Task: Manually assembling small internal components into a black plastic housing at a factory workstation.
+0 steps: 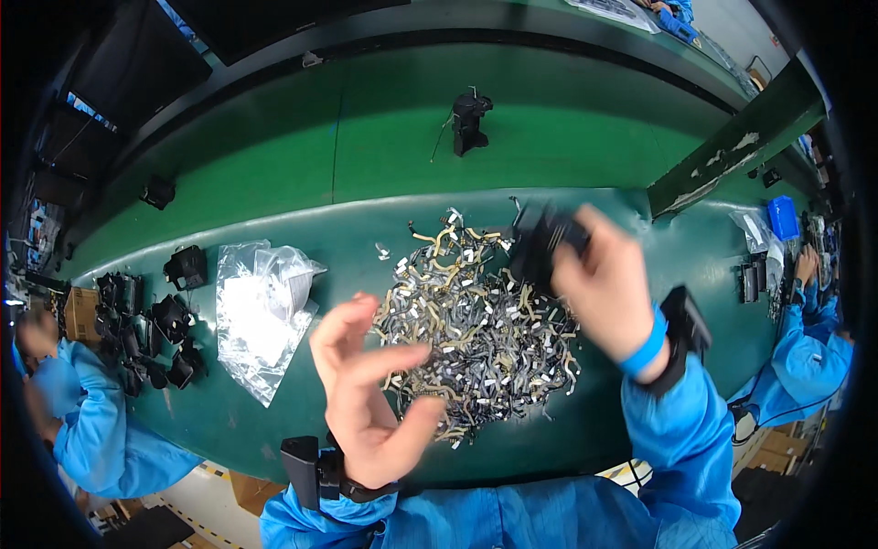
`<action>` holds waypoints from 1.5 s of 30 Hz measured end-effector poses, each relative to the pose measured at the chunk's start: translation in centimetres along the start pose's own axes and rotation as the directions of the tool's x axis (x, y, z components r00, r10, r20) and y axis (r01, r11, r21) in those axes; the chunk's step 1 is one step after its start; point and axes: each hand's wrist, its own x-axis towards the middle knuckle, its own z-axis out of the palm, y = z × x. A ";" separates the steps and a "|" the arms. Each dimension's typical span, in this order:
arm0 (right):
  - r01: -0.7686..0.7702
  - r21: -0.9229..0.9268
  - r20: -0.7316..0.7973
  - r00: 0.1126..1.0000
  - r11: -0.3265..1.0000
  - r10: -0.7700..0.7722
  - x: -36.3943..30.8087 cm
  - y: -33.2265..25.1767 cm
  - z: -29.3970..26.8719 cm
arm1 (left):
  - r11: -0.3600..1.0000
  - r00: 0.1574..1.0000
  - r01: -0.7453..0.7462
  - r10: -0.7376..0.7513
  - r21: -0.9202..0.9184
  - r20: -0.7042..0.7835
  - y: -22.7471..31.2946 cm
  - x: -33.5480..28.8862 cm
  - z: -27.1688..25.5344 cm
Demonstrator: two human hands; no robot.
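Observation:
A heap of small grey and tan flat cables (480, 316) lies on the green bench (384, 229) in front of me. My right hand (608, 284) is raised over the heap's right side and grips a black plastic part (541, 242). My left hand (370, 389) hovers over the heap's left edge with its fingers spread and curled; nothing shows between them. Both wrists wear black bands over blue sleeves.
Crumpled clear plastic bags (261, 311) lie left of the heap. Several black parts (151, 334) are clustered at the far left, near a person in blue (78, 403). One black part (469, 119) stands on the green belt behind. Another person (809, 339) works at the right.

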 end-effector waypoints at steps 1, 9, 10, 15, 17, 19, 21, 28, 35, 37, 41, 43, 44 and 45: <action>-0.034 0.024 -0.126 0.991 0.999 0.036 2.2 2.2 0.4 | 0.999 0.996 0.024 -0.027 -0.033 -0.087 0.1 0.0 0.0; -0.244 -0.353 -0.386 0.917 0.903 0.097 13.6 8.9 1.4 | 0.994 0.984 0.106 -0.099 0.039 -0.147 -1.5 0.1 -0.2; -0.230 -0.364 -0.314 0.943 0.903 0.114 13.5 8.9 1.7 | 0.993 0.983 0.109 -0.103 0.037 -0.150 -1.5 0.1 -0.3; -0.093 -0.251 -0.310 0.951 0.964 0.011 8.9 6.7 0.7 | 0.991 0.984 0.134 -0.132 0.011 -0.121 -1.6 -0.3 -0.5; 0.045 -0.095 -0.233 0.970 0.994 -0.066 5.8 4.8 0.6 | 0.993 0.987 0.120 -0.117 0.019 -0.115 -1.6 -0.3 -0.7; -0.020 0.010 0.094 0.995 1.000 0.019 2.1 1.5 0.4 | 0.995 0.991 0.090 -0.087 0.031 -0.104 -1.2 -0.3 -0.9; 0.085 -0.039 0.234 0.969 0.996 -0.074 -0.2 1.7 1.0 | 0.994 0.988 0.106 -0.104 0.011 -0.117 -1.6 -0.2 -0.6; 0.106 -0.116 0.229 0.970 0.988 -0.078 -2.2 1.7 1.4 | 0.988 0.989 -0.029 0.050 0.152 -0.138 -2.1 0.1 -0.4; -0.031 0.088 0.267 0.964 0.996 0.007 -2.7 1.9 0.9 | 0.980 0.978 -0.105 0.133 0.169 -0.162 -2.9 0.3 0.0; 0.004 0.108 0.198 0.980 0.994 -0.025 -3.3 0.7 0.1 | 0.982 0.977 -0.115 0.139 0.148 -0.163 -2.8 0.3 -0.1; 0.130 -0.015 0.069 0.989 0.991 -0.128 -4.3 -0.4 -1.1 | 0.994 0.986 -0.082 0.091 0.070 -0.137 -2.7 0.2 0.9; 0.357 -0.068 -0.048 0.931 0.932 -0.361 -4.2 -0.2 -1.3 | 0.996 0.994 -0.010 0.020 0.088 -0.105 -3.2 0.0 1.2; 0.408 -0.069 -0.057 0.909 0.910 -0.412 -3.9 0.1 -0.6 | 0.993 0.994 -0.010 0.023 0.116 -0.111 -3.3 -0.2 1.0; 0.372 -0.012 -0.028 0.928 0.928 -0.372 -3.8 0.7 0.0 | 0.991 0.996 -0.004 0.016 0.131 -0.091 -3.2 -0.5 0.8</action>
